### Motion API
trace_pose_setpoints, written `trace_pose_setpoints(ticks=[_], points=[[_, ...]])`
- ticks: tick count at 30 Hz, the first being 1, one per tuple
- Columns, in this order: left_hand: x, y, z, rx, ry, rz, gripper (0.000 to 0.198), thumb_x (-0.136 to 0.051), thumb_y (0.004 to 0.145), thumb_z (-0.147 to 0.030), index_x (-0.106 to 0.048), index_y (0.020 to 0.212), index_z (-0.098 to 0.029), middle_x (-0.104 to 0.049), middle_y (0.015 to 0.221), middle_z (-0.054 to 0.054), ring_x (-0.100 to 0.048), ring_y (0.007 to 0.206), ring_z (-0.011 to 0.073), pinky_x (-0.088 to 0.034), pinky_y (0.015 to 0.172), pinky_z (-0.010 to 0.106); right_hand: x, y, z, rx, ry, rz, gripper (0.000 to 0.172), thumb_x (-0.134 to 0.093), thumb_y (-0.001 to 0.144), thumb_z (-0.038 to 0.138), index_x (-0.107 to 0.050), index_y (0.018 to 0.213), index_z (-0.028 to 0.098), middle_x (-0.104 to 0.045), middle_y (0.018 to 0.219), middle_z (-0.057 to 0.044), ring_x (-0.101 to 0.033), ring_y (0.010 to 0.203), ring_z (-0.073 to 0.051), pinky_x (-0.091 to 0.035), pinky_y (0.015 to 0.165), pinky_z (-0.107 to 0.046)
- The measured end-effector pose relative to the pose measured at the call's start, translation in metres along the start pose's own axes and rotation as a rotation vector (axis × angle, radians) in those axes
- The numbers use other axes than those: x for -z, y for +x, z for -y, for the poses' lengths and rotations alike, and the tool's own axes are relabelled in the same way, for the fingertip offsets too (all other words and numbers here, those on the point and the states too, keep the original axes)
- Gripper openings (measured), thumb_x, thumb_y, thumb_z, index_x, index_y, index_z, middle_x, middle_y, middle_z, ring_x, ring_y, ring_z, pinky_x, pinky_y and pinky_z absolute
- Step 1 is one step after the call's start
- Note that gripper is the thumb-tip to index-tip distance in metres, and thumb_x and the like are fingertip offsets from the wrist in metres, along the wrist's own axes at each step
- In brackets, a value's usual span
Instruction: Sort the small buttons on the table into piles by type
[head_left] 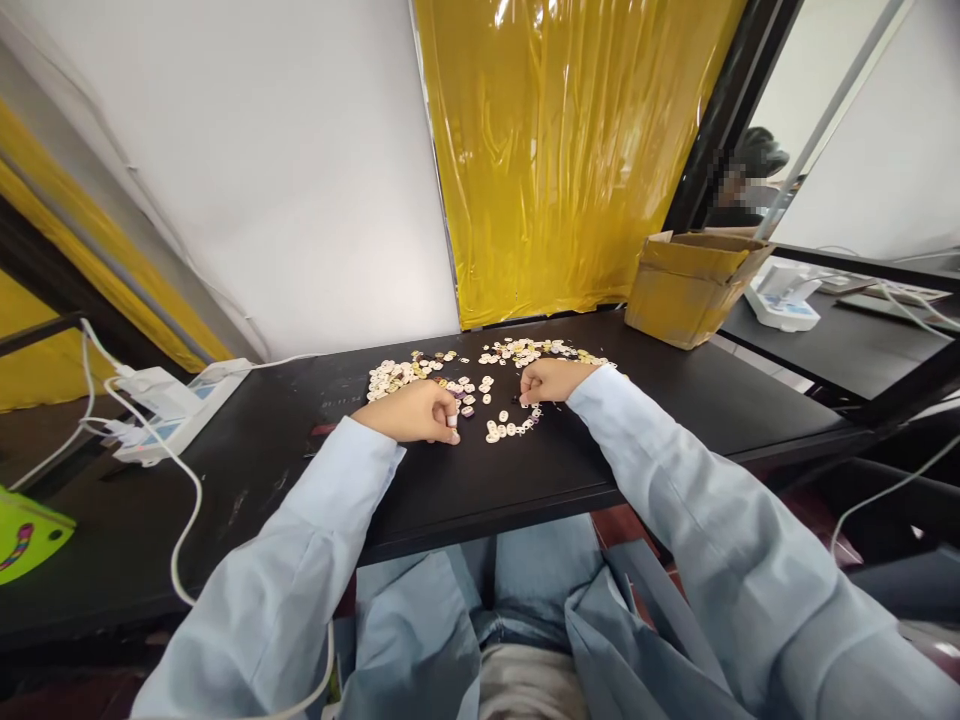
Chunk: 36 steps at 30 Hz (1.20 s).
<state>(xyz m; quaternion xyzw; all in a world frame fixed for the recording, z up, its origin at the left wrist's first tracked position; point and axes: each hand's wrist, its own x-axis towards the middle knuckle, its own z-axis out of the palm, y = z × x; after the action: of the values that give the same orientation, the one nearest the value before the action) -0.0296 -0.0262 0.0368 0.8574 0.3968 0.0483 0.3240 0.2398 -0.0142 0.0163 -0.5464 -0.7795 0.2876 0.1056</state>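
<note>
Many small, pale, oval button-like pieces lie on the black table (465, 490). My left hand (409, 410) is closed in a pinch, low over the tabletop beside the left pile of pieces (397, 375). Something whitish shows at its fingers, too small to name. Pinched as well, my right hand (553, 381) is at the upper end of a curved row of pieces (512, 430); its fingertips hide whatever they may hold. Behind it spreads another pile of pale and yellowish pieces (517, 350). A few darker, purplish pieces lie near both hands.
An open cardboard box (675, 290) stands at the table's back right. On the left are a white power strip (180, 410) with cables and a bright green item (34, 540). A yellow plastic curtain (570, 160) hangs behind the table. Another person (754, 165) is partly visible beyond the frame at right.
</note>
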Motion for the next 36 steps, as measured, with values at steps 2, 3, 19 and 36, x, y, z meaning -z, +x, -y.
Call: trace_pose_setpoints(ticks=[2,3,19,36], points=[[-0.002,0.002,0.0,-0.03,-0.016,-0.005,0.016,-0.075,0.06,-0.029,-0.065,0.065,-0.017,-0.066,0.056,0.0,-0.063,0.053,0.0153,-0.043,0.049,0.021,0.0,0.0,-0.001,0.003,-0.009,-0.004,0.011,-0.073,0.067,0.026,-0.068,0.066,0.017,-0.067,0.064,-0.002,-0.057,0.059,-0.014,-0.041,0.054,-0.023],[-0.003,0.003,-0.001,-0.052,-0.023,-0.013,0.016,-0.076,0.059,-0.029,-0.065,0.064,-0.017,-0.066,0.057,0.0,-0.064,0.055,0.0154,-0.044,0.05,0.021,-0.001,0.0,-0.001,0.007,-0.012,-0.005,0.01,-0.072,0.067,0.026,-0.068,0.066,0.017,-0.067,0.064,-0.001,-0.057,0.06,-0.014,-0.041,0.054,-0.023],[-0.011,0.014,-0.007,-0.189,-0.431,-0.249,0.026,-0.07,0.074,-0.032,-0.064,0.089,-0.012,-0.071,0.072,0.008,-0.066,0.062,0.0149,-0.053,0.059,0.026,-0.004,0.007,-0.003,0.133,0.306,-0.21,0.013,-0.073,0.064,0.016,-0.071,0.077,0.016,-0.07,0.071,-0.002,-0.062,0.065,-0.013,-0.049,0.063,-0.023],[-0.028,0.033,-0.001,-0.087,-0.569,-0.481,0.019,-0.068,0.072,-0.029,-0.065,0.081,-0.012,-0.068,0.073,0.004,-0.068,0.071,0.0155,-0.056,0.069,0.03,-0.037,0.018,0.028,0.264,0.76,-0.288,0.008,-0.069,0.066,0.017,-0.062,0.064,0.014,-0.064,0.059,-0.001,-0.058,0.054,-0.009,-0.052,0.053,-0.021]])
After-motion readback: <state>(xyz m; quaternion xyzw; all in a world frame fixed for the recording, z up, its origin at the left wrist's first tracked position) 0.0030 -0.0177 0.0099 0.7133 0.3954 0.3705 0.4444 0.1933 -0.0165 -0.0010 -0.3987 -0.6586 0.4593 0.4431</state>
